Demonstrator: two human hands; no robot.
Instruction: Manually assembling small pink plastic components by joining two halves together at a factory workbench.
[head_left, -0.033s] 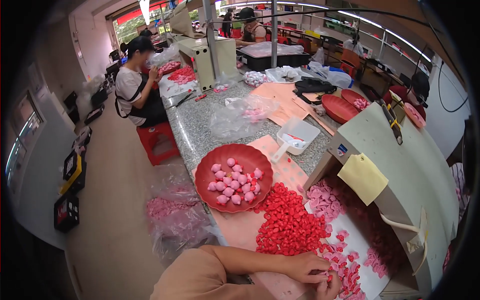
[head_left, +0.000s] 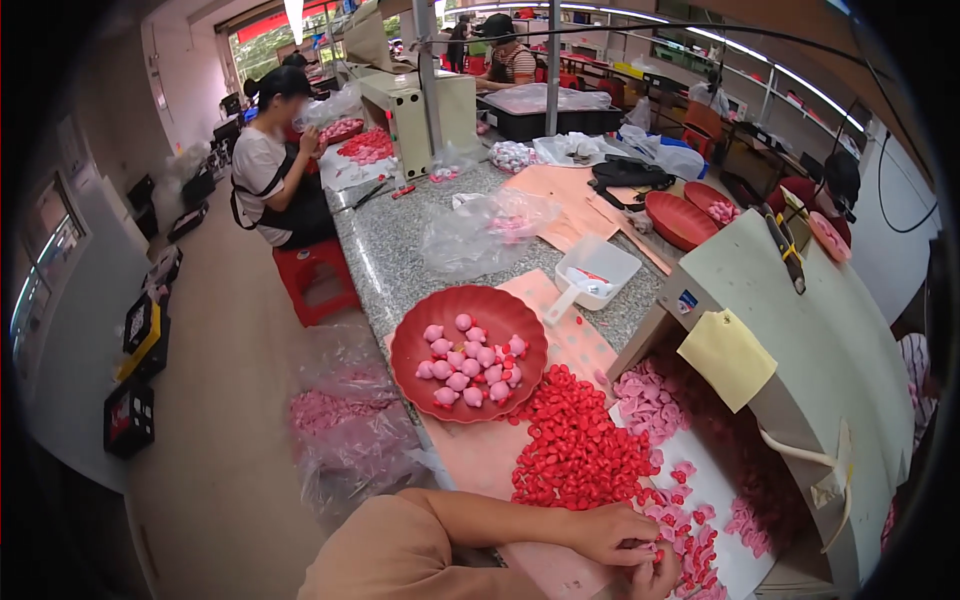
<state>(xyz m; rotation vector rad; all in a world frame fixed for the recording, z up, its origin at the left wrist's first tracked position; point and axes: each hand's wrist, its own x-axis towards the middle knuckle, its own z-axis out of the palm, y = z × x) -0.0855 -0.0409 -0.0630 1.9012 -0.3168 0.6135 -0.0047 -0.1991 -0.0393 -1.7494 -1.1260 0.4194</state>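
My left hand (head_left: 610,534) is closed, its fingertips pinched together at the lower right of the table. Right against it, my right hand (head_left: 655,576) is closed too, partly cut off below. Between the fingertips shows a small pink and red piece (head_left: 656,552), mostly hidden by the fingers. Beside the hands lie pink pieces with red parts on them (head_left: 690,540). A large heap of small glossy red pieces (head_left: 580,450) spreads just beyond my left hand. Farther off, a red scalloped bowl (head_left: 420,325) holds several round pink pieces with red bits.
A grey-green metal housing (head_left: 840,300) stands at the right, over loose pink pieces (head_left: 650,400). A white plastic scoop (head_left: 610,262) and a clear bag (head_left: 480,235) lie beyond the bowl. Another bag of pink pieces (head_left: 350,410) hangs left of the table. A co-worker (head_left: 275,160) sits far left.
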